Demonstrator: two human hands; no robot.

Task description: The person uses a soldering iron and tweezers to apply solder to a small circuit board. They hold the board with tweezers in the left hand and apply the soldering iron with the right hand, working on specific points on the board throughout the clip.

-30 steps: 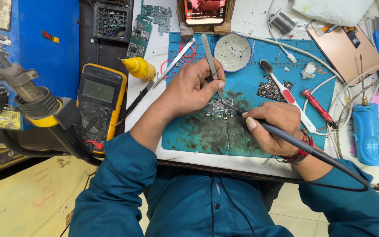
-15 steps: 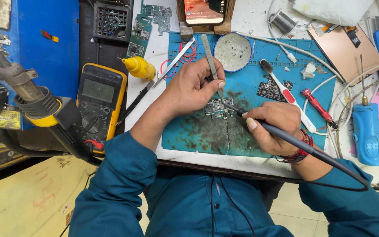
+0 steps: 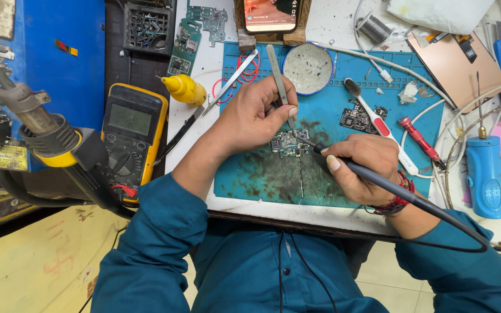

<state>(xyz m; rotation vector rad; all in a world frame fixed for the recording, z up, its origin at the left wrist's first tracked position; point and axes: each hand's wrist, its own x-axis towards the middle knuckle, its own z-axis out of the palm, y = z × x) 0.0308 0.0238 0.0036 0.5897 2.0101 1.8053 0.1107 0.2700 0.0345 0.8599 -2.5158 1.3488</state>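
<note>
Head view, looking down on desk (image 3: 331, 208).

Left hand (image 3: 256, 119) at approx center, fingers (image 3: 288, 110) clamped on metal tweezers (image 3: 278, 75); tweezers shaft pointing to 12 o'clock, tip down at small circuit board (image 3: 288, 142). Right hand (image 3: 363, 171) at 4 o'clock from board, fingers closed around black soldering iron (image 3: 378, 179); iron tip touching or just above board at its right edge, cannot tell which. Iron cable running off to 4 o'clock, past red thread bracelet (image 3: 398, 200) on wrist.

Board lying on blue work mat (image 3: 250, 179), approx mid of mat, betw. both hands. Mat surface dark w/ stains around board.

At 12 o'clock from board: round tin (image 3: 308, 68) w/ grey residue, just beside tweezers shaft. At 2 o'clock: second dark circuit board (image 3: 358, 119), and white-red brush (image 3: 378, 124) lying diagonal across mat. Red-handled screwdriver (image 3: 418, 139) at 3 o'clock, near mat's right edge. Blue cylindrical tool (image 3: 485, 177) further at 3 o'clock, off mat. Flat copper-coloured panel (image 3: 456, 61) at 2 o'clock, far corner.

At 10 o'clock: yellow squeeze bottle (image 3: 184, 88), long flat metal tool (image 3: 230, 81) beside it, green circuit boards (image 3: 195, 29) further up. Phone (image 3: 271, 14) w/ lit screen at 12 o'clock, top edge. Yellow multimeter (image 3: 134, 139) at 9 o'clock, off mat. Hot-air gun handle (image 3: 53, 136) w/ yellow ring at 9 o'clock, far left, in front of blue cabinet (image 3: 59, 58).

Teal sleeves at 6 o'clock.
</note>
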